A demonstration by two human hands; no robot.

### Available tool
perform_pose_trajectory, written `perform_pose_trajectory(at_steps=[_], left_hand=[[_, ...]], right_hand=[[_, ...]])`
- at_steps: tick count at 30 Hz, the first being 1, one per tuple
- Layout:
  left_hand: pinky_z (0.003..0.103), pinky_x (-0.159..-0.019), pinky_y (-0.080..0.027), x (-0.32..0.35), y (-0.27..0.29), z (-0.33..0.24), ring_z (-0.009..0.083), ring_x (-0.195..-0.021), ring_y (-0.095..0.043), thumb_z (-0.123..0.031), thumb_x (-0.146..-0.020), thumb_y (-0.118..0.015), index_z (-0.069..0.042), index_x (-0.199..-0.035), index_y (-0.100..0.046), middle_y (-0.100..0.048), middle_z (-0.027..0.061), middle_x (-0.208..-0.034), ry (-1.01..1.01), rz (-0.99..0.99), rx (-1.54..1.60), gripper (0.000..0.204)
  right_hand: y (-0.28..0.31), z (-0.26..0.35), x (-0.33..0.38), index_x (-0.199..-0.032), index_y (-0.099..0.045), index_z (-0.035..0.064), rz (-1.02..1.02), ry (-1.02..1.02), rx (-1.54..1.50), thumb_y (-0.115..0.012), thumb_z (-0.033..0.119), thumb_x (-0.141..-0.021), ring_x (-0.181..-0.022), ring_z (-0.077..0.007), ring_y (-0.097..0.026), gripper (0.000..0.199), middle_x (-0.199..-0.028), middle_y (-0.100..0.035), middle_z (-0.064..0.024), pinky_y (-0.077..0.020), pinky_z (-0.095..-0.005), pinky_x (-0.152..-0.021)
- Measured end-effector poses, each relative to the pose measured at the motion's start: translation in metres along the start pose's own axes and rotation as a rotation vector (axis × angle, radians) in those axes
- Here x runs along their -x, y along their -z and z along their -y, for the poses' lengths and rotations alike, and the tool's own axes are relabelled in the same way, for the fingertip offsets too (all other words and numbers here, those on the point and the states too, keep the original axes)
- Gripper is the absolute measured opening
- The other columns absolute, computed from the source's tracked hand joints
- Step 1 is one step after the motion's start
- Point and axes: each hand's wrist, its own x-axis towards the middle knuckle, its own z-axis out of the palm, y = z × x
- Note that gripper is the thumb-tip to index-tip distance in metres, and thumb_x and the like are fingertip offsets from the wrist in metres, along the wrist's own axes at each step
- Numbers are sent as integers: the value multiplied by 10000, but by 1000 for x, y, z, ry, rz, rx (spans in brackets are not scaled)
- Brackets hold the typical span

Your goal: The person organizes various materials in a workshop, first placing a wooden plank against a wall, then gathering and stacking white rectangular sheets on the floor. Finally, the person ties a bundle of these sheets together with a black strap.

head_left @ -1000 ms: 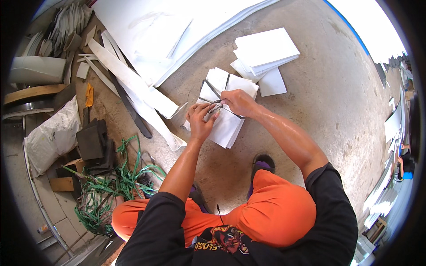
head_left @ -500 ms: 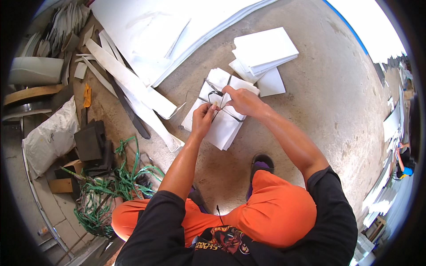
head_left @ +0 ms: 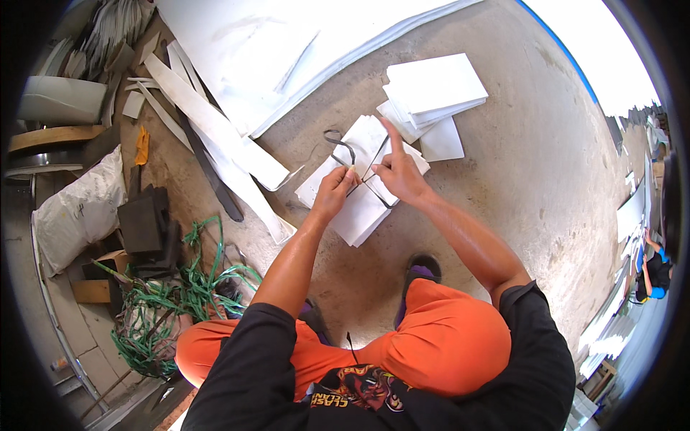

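Note:
A stack of white sheets (head_left: 359, 219) lies on the floor in front of me, with a thin black strap (head_left: 379, 197) crossing over it. My left hand (head_left: 333, 192) is closed in a pinch on the strap near the stack's middle. A loose end of the strap curls up beyond those fingers. Over the right part of the stack is my right hand (head_left: 402, 174), its index finger stretched out away from me along the strap and its thumb apart. I see nothing held between that finger and thumb; the curled fingers are partly hidden.
A second pile of white sheets (head_left: 438, 82) lies just beyond the stack. Large white sheets (head_left: 244, 50) and long white strips (head_left: 215, 136) lie farther left. Tangled green twine (head_left: 165, 309), dark blocks (head_left: 141, 224) and a white sack (head_left: 83, 208) sit at left. Another person (head_left: 655, 273) is far right.
My right hand has gone from bent fingers at the strap to an outstretched index finger. The strap's loose end now stands in a larger curl beyond my left hand, which still pinches.

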Motion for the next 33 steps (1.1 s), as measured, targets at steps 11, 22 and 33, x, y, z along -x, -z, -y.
perform_pose_trajectory(at_steps=[11,22,33], left_hand=[[447,-773,-426,-3,-2,-1,366,-838,-522,-173,-1050,-516,-12,-929,-527,-572,163,-863,-372,107,-367,202],[476,-823,-438,-7,-6,0,401,-896,-557,-107,-1011,-552,-20,-897,-555,-598,176,-885,-449,89,-400,144],[468,-794,-449,-5,-15,-3,387,-873,-563,-101,-1003,-539,-2,-812,-567,-603,174,-833,-289,42,-336,218]], right_hand=[[-14,14,-50,-1534,-340,68,338,143,250,-621,14,-918,-931,-400,-689,679,-955,-691,-265,-513,-482,-824],[-15,7,-53,-1417,-426,9,347,37,193,-602,33,-920,-938,-377,-705,528,-943,-699,-282,-530,-462,-812],[-5,-37,-59,-1403,-427,56,354,193,-96,-587,391,-1020,-1057,-395,-674,534,-978,-719,-225,-495,-470,-947]])
